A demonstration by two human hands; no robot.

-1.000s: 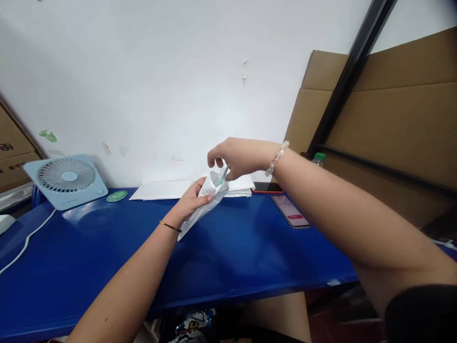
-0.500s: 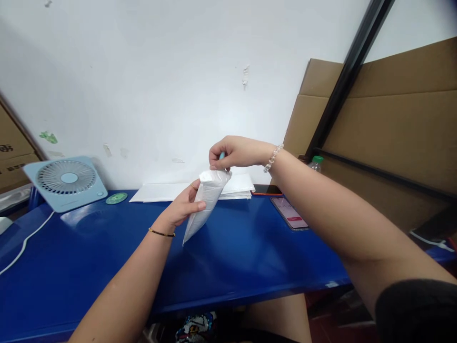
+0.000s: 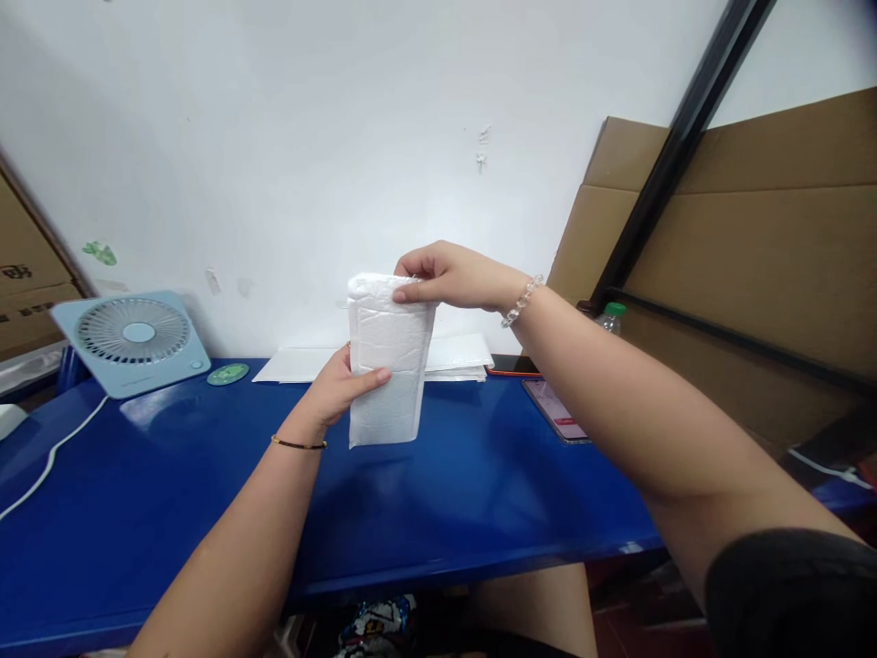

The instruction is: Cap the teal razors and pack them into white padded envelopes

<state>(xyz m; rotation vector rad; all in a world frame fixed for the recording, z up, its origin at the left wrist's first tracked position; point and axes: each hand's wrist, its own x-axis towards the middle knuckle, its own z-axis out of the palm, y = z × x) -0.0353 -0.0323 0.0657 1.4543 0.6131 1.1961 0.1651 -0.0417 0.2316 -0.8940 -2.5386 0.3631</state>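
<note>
Your left forearm [image 3: 239, 530] slants up from seven o'clock, a thin dark bracelet [image 3: 299, 444] around the wrist. Your left hand [image 3: 339, 386] grasps the left side of a white padded mailer [image 3: 390, 402], thumb laid across the front, the other fingers mostly hidden behind it. The mailer stands nearly upright just off the middle of your view, toward eight o'clock, above the blue desk [image 3: 239, 484]; you can't tell whether its lower edge touches. Your right hand [image 3: 452, 279] pinches the mailer's crumpled top edge near its right corner, thumb in front, fingers curled over. From there your right forearm [image 3: 603, 384] slopes down toward four o'clock, a clear beaded bracelet [image 3: 523, 302] at the wrist.

For writing, begin at nine o'clock: the brown carton [image 3: 31, 297] bears dark printed characters, too blurred for you to read. Beside it, the light-blue fan [image 3: 130, 340] has faint lettering on its lower frame, also unreadable. Toward four o'clock, the smartphone [image 3: 544, 402], partly behind your forearm, shows a pinkish screen with a red bar; its text is too small to make out. At three o'clock is a green-capped bottle [image 3: 612, 320].
</note>
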